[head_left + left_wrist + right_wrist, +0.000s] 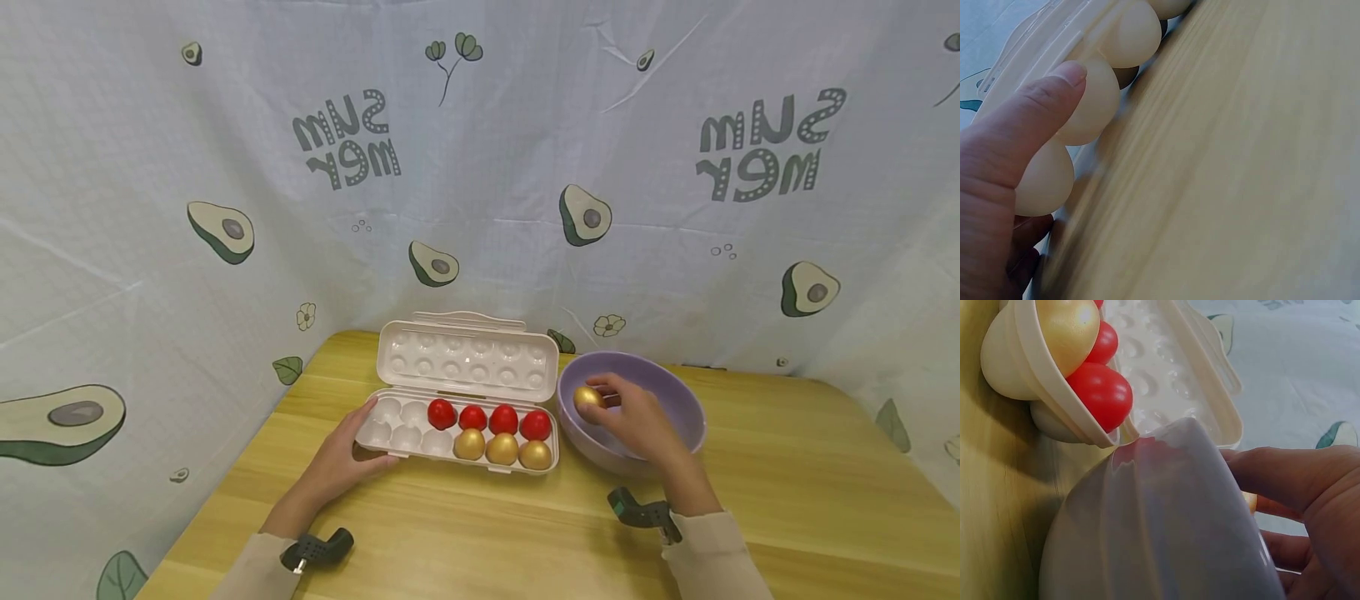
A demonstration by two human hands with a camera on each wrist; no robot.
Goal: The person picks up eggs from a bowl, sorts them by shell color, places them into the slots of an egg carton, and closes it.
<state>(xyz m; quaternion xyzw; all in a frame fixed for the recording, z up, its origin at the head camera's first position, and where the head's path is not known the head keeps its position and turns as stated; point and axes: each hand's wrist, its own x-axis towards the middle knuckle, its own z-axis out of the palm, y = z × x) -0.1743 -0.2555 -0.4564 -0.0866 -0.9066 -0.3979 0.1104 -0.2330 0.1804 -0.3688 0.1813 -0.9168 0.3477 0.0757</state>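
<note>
A white plastic egg box (442, 464) lies with its lid (468, 362) tipped back on the wooden table. Several red eggs (503, 419) sit in its back row and three gold eggs (502, 448) in its front row, all toward the right; the cups at the left end hold nothing. My left hand (341, 457) holds the box's left end, its thumb (1054, 94) on the front rim. Over the purple bowl (686, 408), to the box's right, my right hand (637, 417) pinches a gold egg (588, 400). In the right wrist view the bowl's wall hides most of that egg.
Behind the table (465, 533) hangs a pale curtain (510, 167) printed with avocados and lettering. The bowl stands close beside the box's right end. Each wrist wears a dark camera mount (318, 548).
</note>
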